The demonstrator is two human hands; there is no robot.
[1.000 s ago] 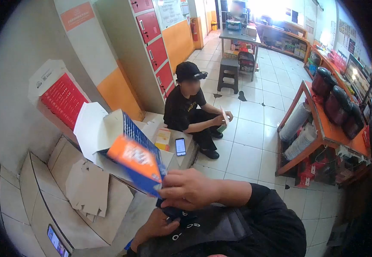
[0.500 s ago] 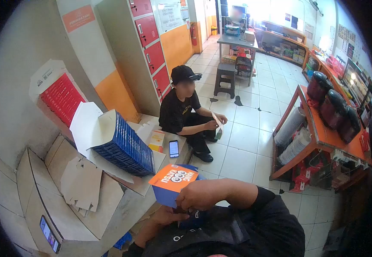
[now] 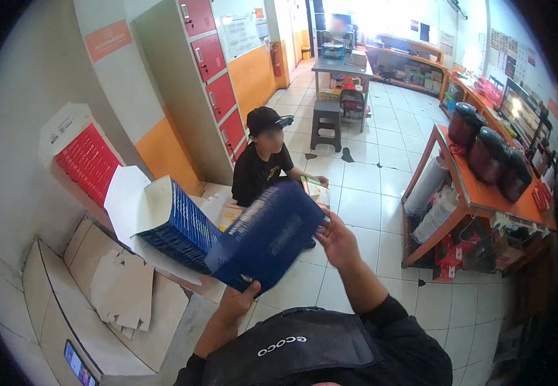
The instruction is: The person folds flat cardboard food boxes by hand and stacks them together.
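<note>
Both my hands hold a dark blue cardboard food box [image 3: 269,238], tilted in front of my chest, a printed face toward me. My left hand [image 3: 239,302] grips its near lower corner, thumb on top. At the far right edge, my right hand [image 3: 338,239] pinches the card between thumb and fingers. Just left of the box stands a tall stack of blue nested boxes [image 3: 179,225]. Behind it is a stack of red cartons [image 3: 88,164]. The underside of the held box is hidden.
A person in a black cap [image 3: 266,154] sits low on the floor ahead, holding a printed card piece [image 3: 315,192]. Flattened white cardboard [image 3: 121,289] and a phone [image 3: 79,363] lie at left. An orange table [image 3: 472,186] bearing dark rice cookers [image 3: 491,154] stands at right.
The box has risen and turned, so a blue face shows instead of its orange one. My right hand has moved out to its far edge. The seated person has lowered one arm.
</note>
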